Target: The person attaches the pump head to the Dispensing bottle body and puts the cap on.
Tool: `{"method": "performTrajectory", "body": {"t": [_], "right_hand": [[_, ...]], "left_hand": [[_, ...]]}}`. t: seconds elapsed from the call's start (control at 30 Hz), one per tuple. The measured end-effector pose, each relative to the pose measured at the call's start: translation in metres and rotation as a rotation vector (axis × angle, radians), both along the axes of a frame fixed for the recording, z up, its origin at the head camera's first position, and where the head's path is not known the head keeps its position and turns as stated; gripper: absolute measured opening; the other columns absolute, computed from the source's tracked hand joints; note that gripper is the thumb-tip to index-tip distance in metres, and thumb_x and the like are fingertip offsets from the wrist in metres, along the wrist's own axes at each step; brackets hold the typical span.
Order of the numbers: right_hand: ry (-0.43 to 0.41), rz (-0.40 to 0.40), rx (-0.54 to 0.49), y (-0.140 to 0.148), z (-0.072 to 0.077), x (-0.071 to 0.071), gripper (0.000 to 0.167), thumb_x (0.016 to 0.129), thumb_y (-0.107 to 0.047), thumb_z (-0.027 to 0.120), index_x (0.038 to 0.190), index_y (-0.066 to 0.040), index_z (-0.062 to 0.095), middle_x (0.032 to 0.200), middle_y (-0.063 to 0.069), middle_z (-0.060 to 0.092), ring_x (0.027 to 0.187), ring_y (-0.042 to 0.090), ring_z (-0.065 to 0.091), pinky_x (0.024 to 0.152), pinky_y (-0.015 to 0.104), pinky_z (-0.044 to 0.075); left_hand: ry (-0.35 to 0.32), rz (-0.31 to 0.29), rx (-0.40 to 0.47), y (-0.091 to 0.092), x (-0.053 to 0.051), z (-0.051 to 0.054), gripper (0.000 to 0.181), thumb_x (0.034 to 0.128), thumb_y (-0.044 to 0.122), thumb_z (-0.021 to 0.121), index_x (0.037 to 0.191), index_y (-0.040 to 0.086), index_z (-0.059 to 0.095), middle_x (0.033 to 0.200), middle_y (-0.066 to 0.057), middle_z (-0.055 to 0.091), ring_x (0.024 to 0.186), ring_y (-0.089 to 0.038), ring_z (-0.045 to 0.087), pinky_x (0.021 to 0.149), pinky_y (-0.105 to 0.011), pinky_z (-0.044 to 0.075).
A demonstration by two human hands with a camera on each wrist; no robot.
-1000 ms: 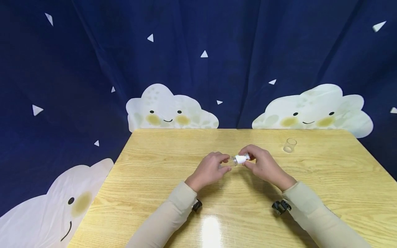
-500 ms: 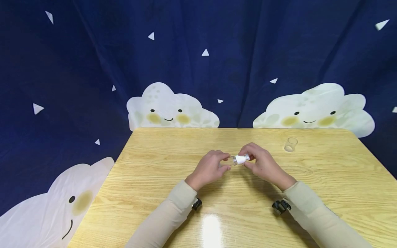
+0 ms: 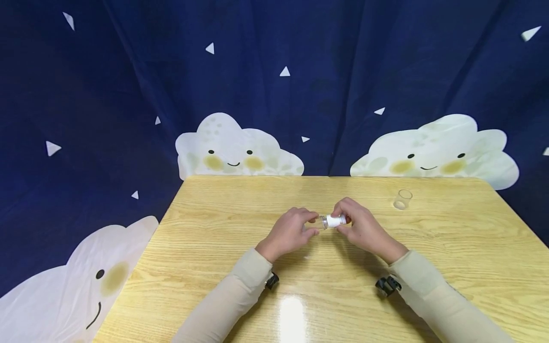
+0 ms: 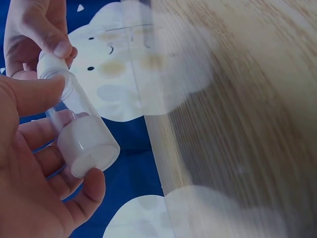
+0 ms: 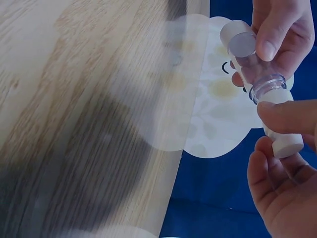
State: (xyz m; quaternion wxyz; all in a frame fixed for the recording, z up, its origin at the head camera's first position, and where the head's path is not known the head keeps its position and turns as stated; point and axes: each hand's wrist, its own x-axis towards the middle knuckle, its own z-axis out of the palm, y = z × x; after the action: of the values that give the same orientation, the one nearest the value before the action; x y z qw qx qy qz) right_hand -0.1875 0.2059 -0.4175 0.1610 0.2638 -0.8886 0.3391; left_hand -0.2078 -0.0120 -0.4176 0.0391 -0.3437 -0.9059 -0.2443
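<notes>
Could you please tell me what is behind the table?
Behind the table hangs a dark blue curtain with white triangles and smiling clouds; the table hides whatever is lower down there.

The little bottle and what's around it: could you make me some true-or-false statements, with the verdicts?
1. The left hand grips the clear bottle. True.
2. The right hand lies flat and holds nothing. False: the right hand pinches the white top.
3. A clear cylinder stands toward the far edge of the wooden table. True.
4. The bottle stands upright on the table. False: it is held sideways between the hands.
5. The curtain behind is plain red. False: the curtain is dark blue with pale patterns.
</notes>
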Motion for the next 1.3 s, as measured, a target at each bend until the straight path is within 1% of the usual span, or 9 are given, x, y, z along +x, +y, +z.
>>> {"method": "performTrajectory", "body": {"t": [0.13,0.4,0.63,0.8,0.87,0.93,1.03,1.17,1.3], "right_hand": [[-0.009,0.005,0.005,0.0012,0.0002,-0.0004,0.036,0.072,0.014,0.078,0.091,-0.012,0.061,0.089,-0.002,0.060,0.074,0.009,0.048,0.062,0.024,0.047],[-0.095,-0.001,0.041,0.0034,0.0011,0.0011,0.027,0.081,0.001,0.077,0.103,-0.012,0.069,0.088,-0.002,0.062,0.071,0.007,0.050,0.063,0.023,0.048],[-0.163,-0.027,0.062,0.0024,0.0009,0.0005,0.022,0.088,-0.008,0.074,0.109,-0.009,0.071,0.086,-0.001,0.064,0.069,0.007,0.049,0.060,0.021,0.045],[-0.242,-0.046,0.075,0.0024,0.0016,-0.0007,0.015,0.096,-0.024,0.066,0.102,-0.012,0.073,0.071,-0.005,0.058,0.059,0.005,0.045,0.053,0.021,0.040],[-0.267,-0.045,0.077,0.0022,0.0018,-0.0011,0.019,0.099,-0.028,0.061,0.097,-0.013,0.073,0.065,-0.006,0.054,0.055,0.004,0.042,0.050,0.021,0.038],[-0.285,-0.039,0.082,0.0018,0.0015,-0.0014,0.023,0.102,-0.030,0.056,0.096,-0.013,0.071,0.064,-0.006,0.053,0.053,0.003,0.041,0.049,0.021,0.037],[-0.295,-0.030,0.089,0.0003,0.0008,-0.0023,0.026,0.104,-0.029,0.051,0.101,-0.011,0.070,0.067,-0.004,0.055,0.054,0.002,0.041,0.051,0.022,0.038],[-0.294,-0.037,0.099,-0.0021,-0.0001,-0.0030,0.031,0.104,-0.030,0.050,0.119,-0.007,0.066,0.073,0.000,0.060,0.059,0.005,0.046,0.056,0.022,0.041],[-0.285,-0.046,0.088,-0.0020,-0.0008,-0.0023,0.040,0.104,-0.029,0.052,0.133,-0.002,0.056,0.099,0.011,0.068,0.074,0.012,0.055,0.066,0.025,0.047]], "left_hand": [[0.010,0.001,-0.010,-0.0005,-0.0002,0.0000,0.036,0.0906,0.024,0.073,0.124,0.010,0.069,0.107,-0.004,0.073,0.095,-0.018,0.063,0.083,-0.028,0.054],[0.057,0.025,-0.031,-0.0016,0.0018,-0.0004,0.037,0.0893,0.025,0.075,0.124,0.011,0.069,0.108,-0.001,0.073,0.096,-0.018,0.064,0.083,-0.028,0.054],[0.072,0.032,-0.036,-0.0023,0.0017,-0.0008,0.039,0.0904,0.026,0.073,0.126,0.011,0.068,0.114,-0.002,0.073,0.102,-0.019,0.065,0.089,-0.031,0.055],[0.123,0.026,-0.042,-0.0028,0.0019,-0.0006,0.038,0.0894,0.026,0.074,0.125,0.012,0.069,0.117,-0.002,0.073,0.102,-0.019,0.066,0.090,-0.031,0.055],[0.139,0.021,-0.044,-0.0032,0.0016,-0.0011,0.039,0.0891,0.026,0.075,0.125,0.012,0.069,0.118,-0.002,0.073,0.102,-0.019,0.066,0.090,-0.031,0.055],[0.143,0.021,-0.043,-0.0037,0.0013,-0.0017,0.039,0.0889,0.026,0.075,0.125,0.012,0.069,0.118,-0.002,0.073,0.103,-0.019,0.066,0.091,-0.031,0.055],[0.131,0.030,-0.044,-0.0046,0.0016,-0.0022,0.039,0.0893,0.027,0.074,0.125,0.013,0.069,0.117,-0.001,0.073,0.102,-0.019,0.066,0.090,-0.030,0.055],[0.112,0.039,-0.042,-0.0059,0.0019,-0.0023,0.038,0.0902,0.028,0.073,0.125,0.013,0.068,0.116,-0.001,0.073,0.102,-0.018,0.066,0.089,-0.030,0.055],[0.094,0.048,-0.032,-0.0072,0.0015,-0.0024,0.038,0.0906,0.028,0.073,0.126,0.014,0.068,0.117,-0.001,0.073,0.102,-0.018,0.065,0.088,-0.029,0.055]]}}
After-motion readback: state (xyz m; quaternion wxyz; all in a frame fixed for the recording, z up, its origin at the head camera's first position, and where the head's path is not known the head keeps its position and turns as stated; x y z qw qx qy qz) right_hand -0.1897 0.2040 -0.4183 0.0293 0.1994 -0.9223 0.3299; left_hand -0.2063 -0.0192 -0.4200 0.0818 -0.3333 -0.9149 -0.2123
